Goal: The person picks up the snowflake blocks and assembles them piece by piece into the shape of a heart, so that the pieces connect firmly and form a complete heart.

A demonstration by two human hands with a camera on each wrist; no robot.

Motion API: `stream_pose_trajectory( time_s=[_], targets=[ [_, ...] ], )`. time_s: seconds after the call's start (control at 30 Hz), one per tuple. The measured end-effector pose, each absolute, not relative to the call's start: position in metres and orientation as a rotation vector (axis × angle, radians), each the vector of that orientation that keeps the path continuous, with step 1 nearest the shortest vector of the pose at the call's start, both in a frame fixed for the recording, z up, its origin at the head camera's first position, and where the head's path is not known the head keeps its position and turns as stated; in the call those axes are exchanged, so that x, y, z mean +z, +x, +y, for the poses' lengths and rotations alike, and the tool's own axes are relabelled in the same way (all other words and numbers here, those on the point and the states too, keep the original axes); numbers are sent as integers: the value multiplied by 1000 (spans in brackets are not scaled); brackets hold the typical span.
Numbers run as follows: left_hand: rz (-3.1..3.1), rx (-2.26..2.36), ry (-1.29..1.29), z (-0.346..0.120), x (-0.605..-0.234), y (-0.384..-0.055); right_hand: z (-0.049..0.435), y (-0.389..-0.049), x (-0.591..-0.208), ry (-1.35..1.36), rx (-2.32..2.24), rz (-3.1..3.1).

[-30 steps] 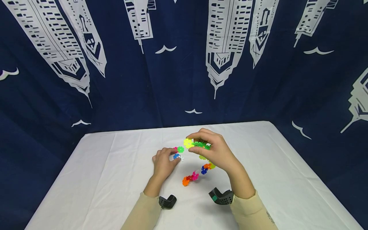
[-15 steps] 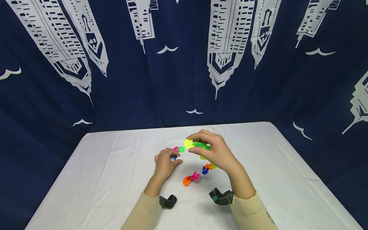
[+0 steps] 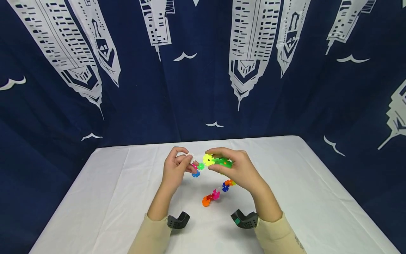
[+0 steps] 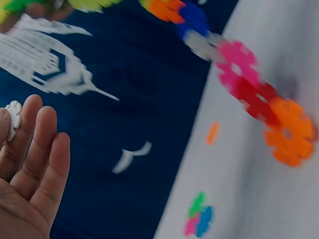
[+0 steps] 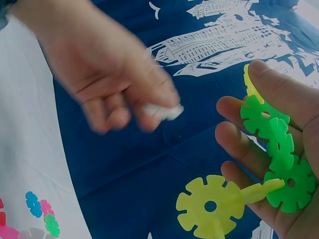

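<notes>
My left hand [image 3: 172, 169] pinches a white notched snowflake disc [image 4: 15, 120] between thumb and index finger, its other fingers extended. To its right, my right hand [image 3: 238, 165] holds one end of a chain of interlocked snowflake discs, thumb and index finger on a bright yellow disc [image 3: 208, 160]. Green discs [image 5: 290, 184] of the chain lie against the right palm. From there it hangs through a yellow-green disc [image 5: 210, 206], then orange, blue, clear, pink and red discs, down to an orange end disc [image 4: 290, 133]. A small space separates the white disc from the yellow one.
Loose blue [image 3: 196, 174], green [image 3: 201, 166] and pink discs lie close together on the white tablecloth [image 3: 120, 197], behind the hands. A small orange piece [image 4: 213, 133] also shows in the left wrist view. A navy printed curtain [image 3: 196, 88] hangs beyond the table's far edge.
My left hand has picked the white disc up from beside the blue one and raised it toward the yellow disc. The right hand has stayed nearly still, holding the chain.
</notes>
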State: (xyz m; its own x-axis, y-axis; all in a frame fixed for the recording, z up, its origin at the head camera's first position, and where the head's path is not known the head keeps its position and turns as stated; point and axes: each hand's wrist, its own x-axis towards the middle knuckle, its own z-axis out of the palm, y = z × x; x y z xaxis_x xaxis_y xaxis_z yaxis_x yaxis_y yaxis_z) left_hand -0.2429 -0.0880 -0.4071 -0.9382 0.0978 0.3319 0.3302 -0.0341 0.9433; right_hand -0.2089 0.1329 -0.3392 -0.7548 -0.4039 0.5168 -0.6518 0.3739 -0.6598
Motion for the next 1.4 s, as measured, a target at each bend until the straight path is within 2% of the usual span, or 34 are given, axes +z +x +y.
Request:
stream_pose_trajectory(
  time_s=[0.13,0.4,1.0,1.4],
  targets=[
    [-2019,-2089,-549,-87,-384,-230,133,-209,-340,932,1325,-2337],
    [-2050,-1972,-809,-83,-363,-211,133,-209,-341,906,1321,-2327],
    [-2069,-1390,-997,-83,-355,-200,135,-206,-336,1000,1368,-2324],
    [-2016,-1466,-1071,-82,-350,-196,135,-207,-336,1115,1336,-2210]
  ],
)
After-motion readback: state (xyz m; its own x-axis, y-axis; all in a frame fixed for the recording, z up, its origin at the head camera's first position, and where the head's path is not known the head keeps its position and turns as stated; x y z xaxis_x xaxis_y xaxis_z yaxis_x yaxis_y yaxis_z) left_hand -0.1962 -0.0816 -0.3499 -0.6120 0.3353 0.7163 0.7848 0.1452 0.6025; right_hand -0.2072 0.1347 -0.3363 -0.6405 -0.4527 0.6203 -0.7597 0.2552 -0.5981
